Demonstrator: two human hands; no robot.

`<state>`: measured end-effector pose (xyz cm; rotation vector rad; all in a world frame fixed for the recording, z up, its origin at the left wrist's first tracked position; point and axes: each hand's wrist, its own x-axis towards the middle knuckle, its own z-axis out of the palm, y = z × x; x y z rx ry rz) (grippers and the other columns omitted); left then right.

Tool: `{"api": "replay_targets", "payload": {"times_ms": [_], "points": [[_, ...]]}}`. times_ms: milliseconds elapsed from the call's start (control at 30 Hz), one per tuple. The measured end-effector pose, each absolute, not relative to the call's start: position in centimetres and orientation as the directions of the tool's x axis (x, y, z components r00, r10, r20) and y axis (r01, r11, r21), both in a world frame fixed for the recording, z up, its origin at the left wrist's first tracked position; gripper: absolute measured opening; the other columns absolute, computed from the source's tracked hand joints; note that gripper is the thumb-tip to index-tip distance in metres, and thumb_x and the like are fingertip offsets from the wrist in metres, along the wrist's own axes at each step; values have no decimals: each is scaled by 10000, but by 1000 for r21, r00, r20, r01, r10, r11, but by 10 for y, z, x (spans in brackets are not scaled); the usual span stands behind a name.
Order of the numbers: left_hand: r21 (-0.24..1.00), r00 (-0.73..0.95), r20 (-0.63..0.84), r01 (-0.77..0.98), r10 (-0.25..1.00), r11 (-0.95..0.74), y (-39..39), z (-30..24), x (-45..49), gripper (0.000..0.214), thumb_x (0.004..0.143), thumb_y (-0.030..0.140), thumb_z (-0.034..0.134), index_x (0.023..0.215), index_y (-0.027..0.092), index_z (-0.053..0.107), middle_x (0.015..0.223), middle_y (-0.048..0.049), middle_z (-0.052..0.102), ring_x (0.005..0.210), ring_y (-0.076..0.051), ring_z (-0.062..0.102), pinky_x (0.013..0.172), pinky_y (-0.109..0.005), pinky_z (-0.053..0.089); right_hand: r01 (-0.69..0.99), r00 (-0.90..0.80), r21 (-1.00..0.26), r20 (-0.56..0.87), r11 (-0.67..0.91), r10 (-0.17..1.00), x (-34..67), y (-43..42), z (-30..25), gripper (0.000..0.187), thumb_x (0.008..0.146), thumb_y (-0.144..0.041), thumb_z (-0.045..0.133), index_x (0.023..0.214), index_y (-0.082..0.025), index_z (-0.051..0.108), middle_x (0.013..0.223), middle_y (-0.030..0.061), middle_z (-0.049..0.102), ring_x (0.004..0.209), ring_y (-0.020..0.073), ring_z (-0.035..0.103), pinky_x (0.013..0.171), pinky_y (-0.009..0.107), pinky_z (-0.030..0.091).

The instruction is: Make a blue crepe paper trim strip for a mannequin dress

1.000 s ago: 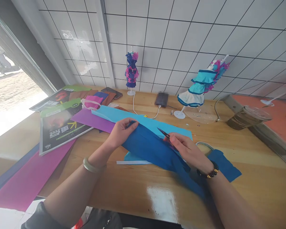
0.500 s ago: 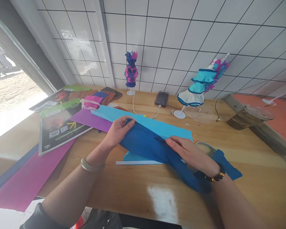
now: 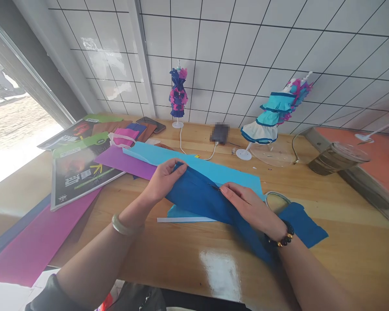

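Observation:
My left hand (image 3: 165, 179) pinches the upper left edge of a dark blue piece of fabric (image 3: 197, 194), thumb on top. The fabric stretches to the right, and its loose end hangs down under my right wrist. My right hand (image 3: 246, 201) is closed around a pair of scissors (image 3: 215, 187); only the thin dark blades show, lying at the fabric's upper edge, while the handles are hidden in my palm. Beneath the fabric lie a light blue sheet (image 3: 233, 170) and a narrow white strip (image 3: 184, 220).
Two small dress forms, one in navy and pink (image 3: 178, 97) and one in turquoise and white (image 3: 266, 119), stand by the tiled wall. On the left are magazines (image 3: 87, 172) and purple fabric (image 3: 52, 242). At right are a dark blue scrap (image 3: 303, 222) and a lidded cup (image 3: 330, 160).
My right hand and the scissors have moved slightly left along the fabric, towards my left hand. More of the blue scrap at right shows. My left hand keeps its pinch.

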<state>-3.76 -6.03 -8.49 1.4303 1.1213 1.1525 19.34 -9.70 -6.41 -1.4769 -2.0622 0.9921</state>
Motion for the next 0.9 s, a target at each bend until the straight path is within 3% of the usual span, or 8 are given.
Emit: {"api": "replay_targets", "payload": {"times_ms": [300,900], "points": [[987,155,112,100,982,-128,-63,-83,-35,314,784,478,548,888,184,587,834,-15,607,746,-154,543,654,-248,446,591,-306,-801,-113,95,945,186,-98,-68,410,882,-553,310,743,-208,483,668,-28,371,617,126,330,542,256,287],[989,152,111,84,982,-125,-64,-82,-35,305,778,478,558,873,190,593,810,-4,604,712,-143,546,646,-253,444,548,-288,-830,-69,105,955,182,-99,-70,413,868,-553,337,685,-199,445,624,-32,303,576,116,276,510,248,264]]}}
